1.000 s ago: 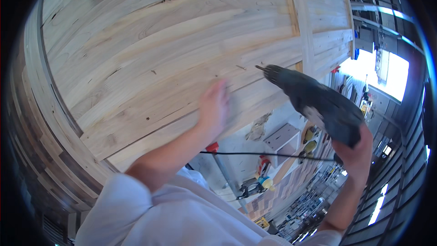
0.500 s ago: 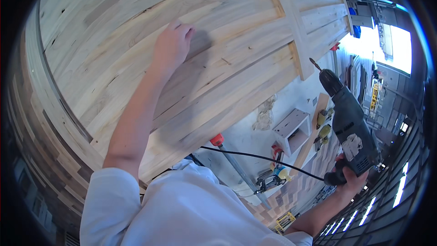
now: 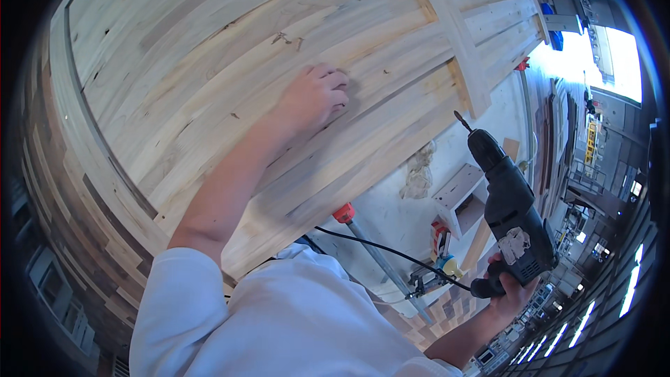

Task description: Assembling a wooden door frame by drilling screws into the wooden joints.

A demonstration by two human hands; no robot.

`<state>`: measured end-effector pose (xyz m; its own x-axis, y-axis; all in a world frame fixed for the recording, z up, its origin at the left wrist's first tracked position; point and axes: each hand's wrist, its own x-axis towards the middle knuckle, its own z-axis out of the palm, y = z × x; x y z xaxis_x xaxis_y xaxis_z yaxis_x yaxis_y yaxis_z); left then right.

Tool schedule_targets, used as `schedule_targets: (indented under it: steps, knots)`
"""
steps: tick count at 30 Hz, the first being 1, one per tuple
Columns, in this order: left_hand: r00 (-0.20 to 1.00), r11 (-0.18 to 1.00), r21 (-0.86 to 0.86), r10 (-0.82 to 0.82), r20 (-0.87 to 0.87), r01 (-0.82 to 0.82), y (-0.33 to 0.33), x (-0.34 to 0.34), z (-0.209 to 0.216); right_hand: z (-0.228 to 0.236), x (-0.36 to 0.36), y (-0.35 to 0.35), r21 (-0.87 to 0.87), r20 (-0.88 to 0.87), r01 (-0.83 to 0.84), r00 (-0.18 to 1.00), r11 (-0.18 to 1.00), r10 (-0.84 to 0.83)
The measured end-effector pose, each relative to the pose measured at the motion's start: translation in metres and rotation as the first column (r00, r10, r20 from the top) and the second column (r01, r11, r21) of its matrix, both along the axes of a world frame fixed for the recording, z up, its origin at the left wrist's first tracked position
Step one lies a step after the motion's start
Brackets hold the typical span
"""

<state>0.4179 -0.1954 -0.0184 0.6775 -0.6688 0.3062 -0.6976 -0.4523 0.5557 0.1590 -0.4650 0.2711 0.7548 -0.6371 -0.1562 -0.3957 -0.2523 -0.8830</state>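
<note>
The drill (image 3: 513, 220) has dropped away from the wooden panel (image 3: 230, 63) to the right, its bit off the wood, gripped by the right hand (image 3: 513, 293). The left hand (image 3: 310, 98), fingers curled, has slid to the panel's middle, so drilling looks paused.

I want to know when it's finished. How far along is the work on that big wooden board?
Done: the wooden panel is made of many glued strips, with a batten across it. In hand: the left hand presses on the panel; the right hand holds a corded drill away from the wood, bit pointing up. Left: I can't tell how many holes remain; none show clearly.
</note>
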Motion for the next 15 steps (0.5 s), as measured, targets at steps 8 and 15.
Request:
schedule_targets:
  steps: [8, 15]
  knots:
    - [0.513, 0.723, -0.542, -0.300, -0.804, -0.428, -0.012, -0.027, 0.008, -0.016, 0.012, 0.024, 0.071, 0.026, -0.081, 0.996, 0.994, 0.080]
    - [0.341, 0.375, -0.664, -0.637, -0.691, -0.647, -0.018, -0.055, 0.018, -0.027, 0.021, 0.032, 0.059, -0.040, -0.174, 0.984, 0.983, 0.176]
